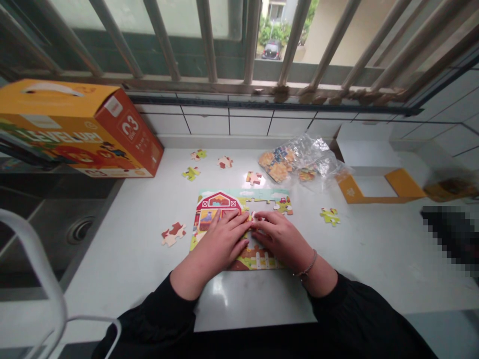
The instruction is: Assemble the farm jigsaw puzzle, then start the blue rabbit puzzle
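A farm puzzle with a red barn lies on the white counter, with a gap in its right half. My left hand rests flat on the barn side, fingers spread. At the gap, my right hand has its fingers bent together around a small piece, mostly hidden by the fingertips. A brown-and-white piece lies left of the puzzle, and a green piece lies to its right. Above the puzzle are a pink-and-brown piece, a spotted piece and green pieces.
An orange box stands at the back left, beside a dark sink. A clear plastic bag with pieces lies at the back, next to an open white-and-yellow box. A white curved stand rises at the left front.
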Tool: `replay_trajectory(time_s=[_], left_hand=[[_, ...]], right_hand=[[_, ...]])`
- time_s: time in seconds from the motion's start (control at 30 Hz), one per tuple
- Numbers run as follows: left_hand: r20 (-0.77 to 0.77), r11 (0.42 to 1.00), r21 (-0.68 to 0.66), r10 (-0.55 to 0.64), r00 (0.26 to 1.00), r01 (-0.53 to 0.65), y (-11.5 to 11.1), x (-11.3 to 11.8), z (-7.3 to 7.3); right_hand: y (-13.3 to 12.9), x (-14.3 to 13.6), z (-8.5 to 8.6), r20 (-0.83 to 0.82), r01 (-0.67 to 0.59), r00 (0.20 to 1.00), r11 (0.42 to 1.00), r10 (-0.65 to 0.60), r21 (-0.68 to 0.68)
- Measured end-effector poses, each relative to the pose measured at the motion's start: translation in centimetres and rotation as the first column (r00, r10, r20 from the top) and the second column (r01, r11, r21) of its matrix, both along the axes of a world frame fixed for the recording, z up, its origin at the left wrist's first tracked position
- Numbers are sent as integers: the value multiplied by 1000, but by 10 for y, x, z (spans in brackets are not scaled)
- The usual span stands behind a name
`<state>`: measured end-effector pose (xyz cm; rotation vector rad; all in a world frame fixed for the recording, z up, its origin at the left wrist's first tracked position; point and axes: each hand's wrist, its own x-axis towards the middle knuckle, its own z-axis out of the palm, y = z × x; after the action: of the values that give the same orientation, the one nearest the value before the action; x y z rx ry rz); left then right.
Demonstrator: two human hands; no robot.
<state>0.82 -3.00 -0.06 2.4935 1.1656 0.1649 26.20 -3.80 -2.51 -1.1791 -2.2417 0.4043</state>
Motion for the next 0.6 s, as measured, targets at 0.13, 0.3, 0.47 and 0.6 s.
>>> replay_trajectory(time_s=[0.13,0.3,0.47,0.6], left_hand=[[12,1000,8,7,1000,-7,0,1,-1],[42,999,17,-35,999,34,1,0,-4],[21,998,4,-64,998,64,3,-1,-2],[1,997,16,-77,997,77,4,-2,-3]], right_hand=[[1,21,7,-49,30,998,999,-32,-33],[-6,58,17,-37,163,986,986,-165,-44],[-19,64,18,107,199,976,975,-188,-96],[-21,58,19,155,217,967,972,-202,-89]])
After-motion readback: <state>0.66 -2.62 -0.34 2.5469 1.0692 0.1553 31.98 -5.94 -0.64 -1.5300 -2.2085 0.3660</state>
